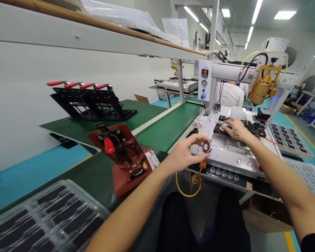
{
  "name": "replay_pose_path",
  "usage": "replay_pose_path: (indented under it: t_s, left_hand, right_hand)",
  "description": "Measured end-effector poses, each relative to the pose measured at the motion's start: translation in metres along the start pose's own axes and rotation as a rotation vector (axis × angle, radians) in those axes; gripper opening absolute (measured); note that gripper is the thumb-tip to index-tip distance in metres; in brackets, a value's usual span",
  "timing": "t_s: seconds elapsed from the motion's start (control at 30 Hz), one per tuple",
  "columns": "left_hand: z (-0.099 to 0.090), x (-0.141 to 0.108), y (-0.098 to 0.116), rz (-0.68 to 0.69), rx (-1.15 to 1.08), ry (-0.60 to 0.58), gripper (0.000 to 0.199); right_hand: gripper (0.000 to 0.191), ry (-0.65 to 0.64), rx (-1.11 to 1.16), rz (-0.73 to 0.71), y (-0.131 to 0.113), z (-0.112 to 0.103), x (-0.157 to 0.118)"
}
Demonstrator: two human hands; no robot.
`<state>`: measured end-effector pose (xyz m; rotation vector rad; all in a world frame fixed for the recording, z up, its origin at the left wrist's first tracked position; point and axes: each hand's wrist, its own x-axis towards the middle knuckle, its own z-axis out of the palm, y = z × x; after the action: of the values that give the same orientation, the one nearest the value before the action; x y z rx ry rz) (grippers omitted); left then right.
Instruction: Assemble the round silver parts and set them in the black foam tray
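Note:
My left hand (190, 151) is closed, pinching a round metal watch case (207, 146) by its edge between thumb and fingers. It is held up in front of the machine bed's near left corner. My right hand (235, 130) reaches over the white machine bed (217, 152), its fingertips down on a black fixture (218, 130). A small shiny round part (222, 128) shows at those fingertips, partly hidden by them. More black fixtures (254, 128) lie on the bed behind and right of my right hand.
A gold dispensing head (261, 89) hangs above the bed. Several clear discs (224, 174) line its front ledge. Trays of parts (291, 140) stand at right. To the left are a red toggle-clamp fixture (131, 159), a clear tray (42, 217) and a black clamp rack (91, 101).

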<state>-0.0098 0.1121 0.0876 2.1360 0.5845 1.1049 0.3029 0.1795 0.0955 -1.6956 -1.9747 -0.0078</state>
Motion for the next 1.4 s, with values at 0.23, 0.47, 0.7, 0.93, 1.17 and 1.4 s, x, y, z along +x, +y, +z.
replay_pose_path:
  t_s: [0.23, 0.47, 0.7, 0.93, 1.17, 1.4]
  left_hand:
    - [0.036, -0.047, -0.029, -0.185, -0.133, -0.02, 0.044]
    - [0.13, -0.056, -0.063, -0.223, -0.157, -0.309, 0.038]
    - [0.195, -0.061, -0.103, -0.032, 0.088, -0.493, 0.041]
    - [0.187, -0.095, -0.095, 0.064, 0.096, -0.496, 0.04]
    - [0.192, -0.093, -0.091, 0.011, 0.083, -0.463, 0.047]
    - [0.19, -0.092, -0.094, 0.028, 0.043, -0.465, 0.042]
  right_hand:
    - [0.031, 0.606, -0.011, 0.199, 0.034, -0.051, -0.176]
    - [0.052, 0.673, -0.159, 0.485, 0.08, -0.015, -0.279]
    - [0.024, 0.527, 0.094, 0.361, 0.029, 0.015, -0.291]
    - [0.029, 0.111, 0.268, 0.182, 0.011, 0.074, -0.29]
    - [0.036, 0.019, 0.151, 0.07, 0.031, 0.094, -0.287]
    - [0.025, 0.158, 0.136, -0.044, 0.048, 0.124, -0.308]
